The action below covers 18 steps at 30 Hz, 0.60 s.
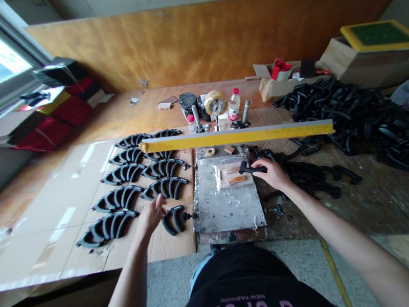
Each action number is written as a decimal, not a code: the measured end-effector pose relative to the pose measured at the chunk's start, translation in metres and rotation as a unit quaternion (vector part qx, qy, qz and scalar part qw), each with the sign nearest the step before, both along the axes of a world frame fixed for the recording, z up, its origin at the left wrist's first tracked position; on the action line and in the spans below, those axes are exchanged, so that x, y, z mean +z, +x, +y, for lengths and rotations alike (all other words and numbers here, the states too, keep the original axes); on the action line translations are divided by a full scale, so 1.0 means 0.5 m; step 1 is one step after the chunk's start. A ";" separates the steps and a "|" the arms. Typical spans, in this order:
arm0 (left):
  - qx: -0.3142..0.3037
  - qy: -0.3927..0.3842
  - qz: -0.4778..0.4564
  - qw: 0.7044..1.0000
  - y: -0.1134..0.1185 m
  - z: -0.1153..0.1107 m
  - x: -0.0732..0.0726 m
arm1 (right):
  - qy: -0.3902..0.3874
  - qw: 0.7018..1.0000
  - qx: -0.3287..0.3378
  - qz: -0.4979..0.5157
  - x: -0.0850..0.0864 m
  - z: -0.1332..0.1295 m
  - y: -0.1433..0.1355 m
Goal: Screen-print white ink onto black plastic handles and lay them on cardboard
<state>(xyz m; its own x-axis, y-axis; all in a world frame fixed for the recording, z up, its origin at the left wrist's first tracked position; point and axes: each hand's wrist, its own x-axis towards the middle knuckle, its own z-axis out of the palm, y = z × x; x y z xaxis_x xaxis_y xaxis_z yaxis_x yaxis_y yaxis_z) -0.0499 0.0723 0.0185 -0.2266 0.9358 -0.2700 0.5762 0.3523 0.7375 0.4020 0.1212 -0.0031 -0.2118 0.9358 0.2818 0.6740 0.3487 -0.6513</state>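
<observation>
In my right hand [273, 174] is a black curved plastic handle [253, 169] with a crosspiece at its far end. The fingers pinch its near end, holding it over the right side of the metal plate [214, 209]. Below it on the plate sits a pale block with brown inserts [235, 179]. My left hand [152, 214] hovers over the cardboard, fingers loosely stretched and nothing visible in them. Beside it are fanned rows of black curved handles [117, 199], and a short group of handles [174, 220] lies just to its right.
A yellow-faced bar [235, 137] spans above the plate's far end. Loose black handles [306, 176] lie right of the plate, with a large heap [362, 111] behind. A tape roll [215, 103], a red-capped bottle [235, 104] and a dark tub [187, 105] stand at the back.
</observation>
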 end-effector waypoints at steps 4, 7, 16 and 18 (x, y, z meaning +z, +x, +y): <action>0.018 0.186 -0.220 0.957 0.135 0.101 0.134 | 0.037 0.993 0.086 -0.077 -0.016 0.032 -0.112; 0.005 0.243 -0.318 0.916 0.225 0.142 0.206 | 0.040 0.986 0.090 -0.133 -0.030 0.038 -0.149; 0.004 0.154 -0.334 0.930 0.229 0.030 0.164 | 0.078 0.990 0.047 -0.108 0.066 0.106 -0.097; -0.007 0.088 -0.304 0.949 0.214 -0.006 0.119 | 0.085 0.991 0.035 -0.101 0.079 0.117 -0.084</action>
